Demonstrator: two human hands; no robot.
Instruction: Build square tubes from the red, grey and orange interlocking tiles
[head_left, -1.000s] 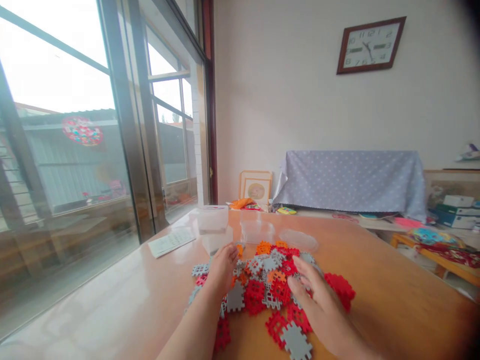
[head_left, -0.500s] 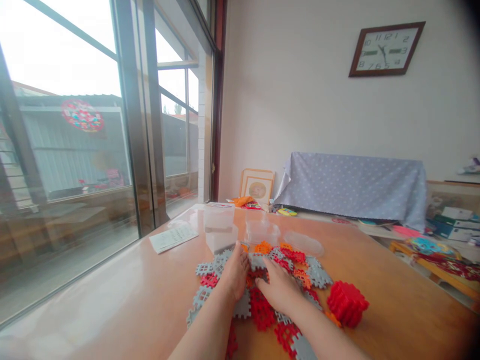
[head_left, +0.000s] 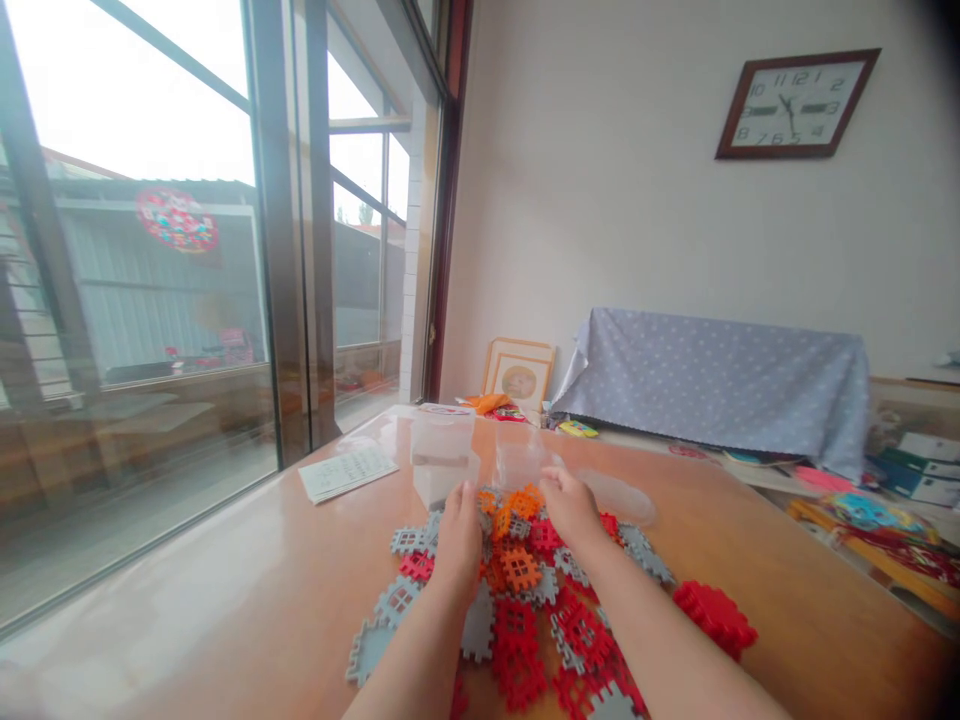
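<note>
My left hand (head_left: 459, 530) is at the left side of a pile of toothed plastic building tiles, fingers pointing forward and no tile visible in it. Over the pile's far right side, my right hand (head_left: 576, 508) has loosely bent fingers near the clear plastic container (head_left: 517, 458); no held piece shows. Between the hands lie orange tiles (head_left: 520, 566) and small grey ones. Red window tiles (head_left: 516, 625) and grey tiles (head_left: 399, 600) spread toward me. Under the hands, part of the pile is hidden.
A red stack of tiles (head_left: 716, 615) stands right of my right forearm. Behind the pile are another translucent box (head_left: 442, 440) and a clear lid (head_left: 619, 495). A printed sheet (head_left: 349, 472) lies left on the wooden table (head_left: 285, 590), beside the window.
My hands have moved apart, the right one forward and to the right. A grey tile that was between them is no longer there, and more orange tiles show. The camera view has shifted slightly left.
</note>
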